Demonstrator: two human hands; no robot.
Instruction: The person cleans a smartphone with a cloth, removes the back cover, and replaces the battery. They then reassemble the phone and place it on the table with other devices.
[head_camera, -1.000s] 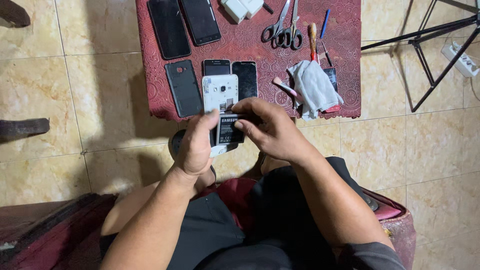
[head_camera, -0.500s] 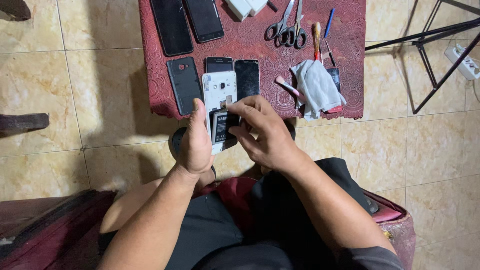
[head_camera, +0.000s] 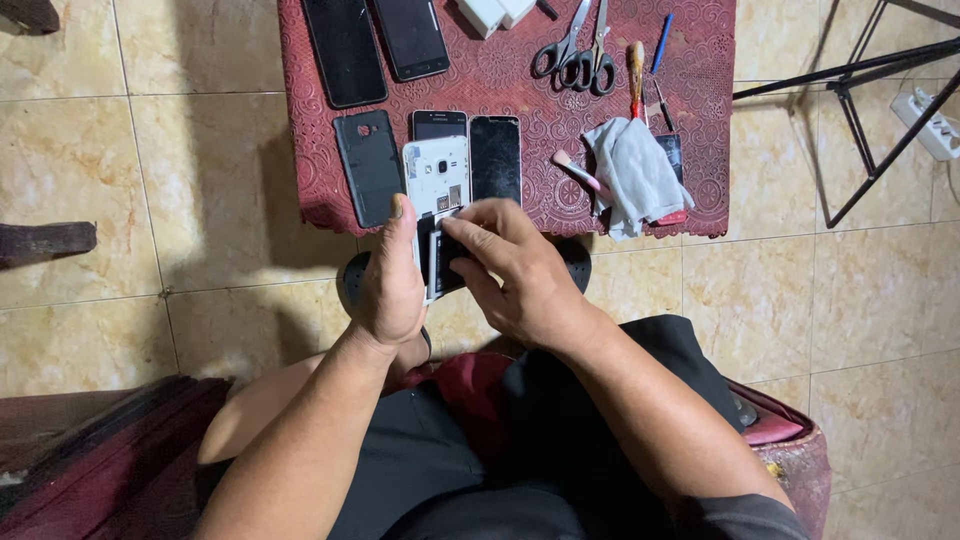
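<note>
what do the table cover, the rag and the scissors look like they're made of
Table cover: red, likely embossed plastic or woven cloth, from its raised lacy pattern; hard to tell which. Rag: soft pale fabric, crumpled in folds. Scissors: shiny metal blades with dark, probably plastic, handle loops.

Scissors (head_camera: 572, 55) lie on the table (head_camera: 700, 150), right of phones (head_camera: 375, 40).

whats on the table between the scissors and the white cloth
In the head view, a brush with a wooden handle and a blue pen lie between the scissors and the white cloth.
</note>
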